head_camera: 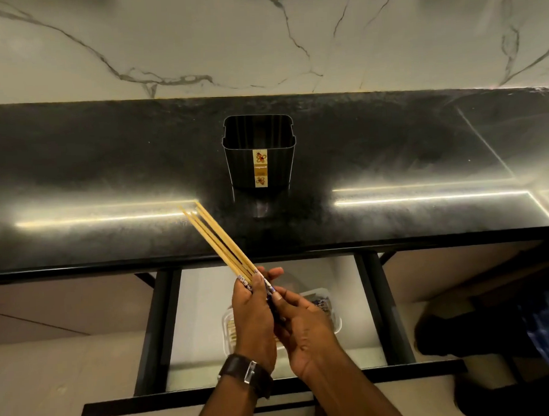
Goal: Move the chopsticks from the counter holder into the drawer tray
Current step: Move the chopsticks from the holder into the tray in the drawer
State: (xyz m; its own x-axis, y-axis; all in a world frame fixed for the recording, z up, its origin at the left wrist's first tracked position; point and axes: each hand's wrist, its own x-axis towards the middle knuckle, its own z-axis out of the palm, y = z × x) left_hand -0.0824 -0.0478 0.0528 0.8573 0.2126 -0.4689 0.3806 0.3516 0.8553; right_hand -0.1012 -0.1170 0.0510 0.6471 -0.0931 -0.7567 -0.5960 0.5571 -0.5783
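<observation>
So, a bundle of pale bamboo chopsticks with blue-and-white patterned ends (219,241) is held over the open black-framed drawer (155,325), tips angled up and left over the edge of the glossy black stone counter (106,172). The patterned ends are gripped by the left hand (253,310), fingers curled round them, and pinched from the other side by the right hand (305,330). The black ribbed square holder (258,138) is parked upright further back on the counter, well apart from the bundle. In the drawer, a clear plastic tray (334,319) is half hidden under the hands, a few chopsticks lying in it.
</observation>
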